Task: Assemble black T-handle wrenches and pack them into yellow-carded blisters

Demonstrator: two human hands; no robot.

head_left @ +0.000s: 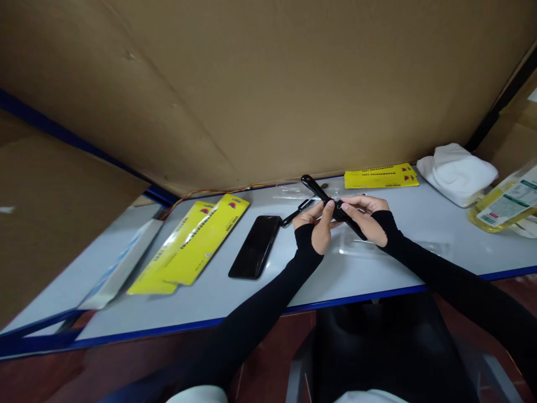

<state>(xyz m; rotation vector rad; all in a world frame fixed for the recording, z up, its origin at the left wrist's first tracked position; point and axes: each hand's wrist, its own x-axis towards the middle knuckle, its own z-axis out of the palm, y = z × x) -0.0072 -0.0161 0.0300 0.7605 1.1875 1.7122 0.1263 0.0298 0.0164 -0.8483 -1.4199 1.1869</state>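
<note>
A black tool (pixel 315 188) with a rounded handle slants between my hands above the table. My left hand (pixel 318 224) has its fingers closed on the tool's middle, the thumb pressed on top. From the other side my right hand (pixel 369 217) grips the same tool, its thumb near a round joint. Some of the fingers are hidden beneath the tool. Just left of my left hand, another thin black tool (pixel 297 212) lies on the table. Clear plastic packaging (pixel 356 244) rests under and beside my right hand.
A black phone (pixel 255 247) and yellow cards (pixel 210 240) lie to the left, beside a long white box (pixel 121 266). More yellow cards (pixel 380 177), white cloth (pixel 457 173) and a bottle of yellow liquid (pixel 505 201) stand at the back and right.
</note>
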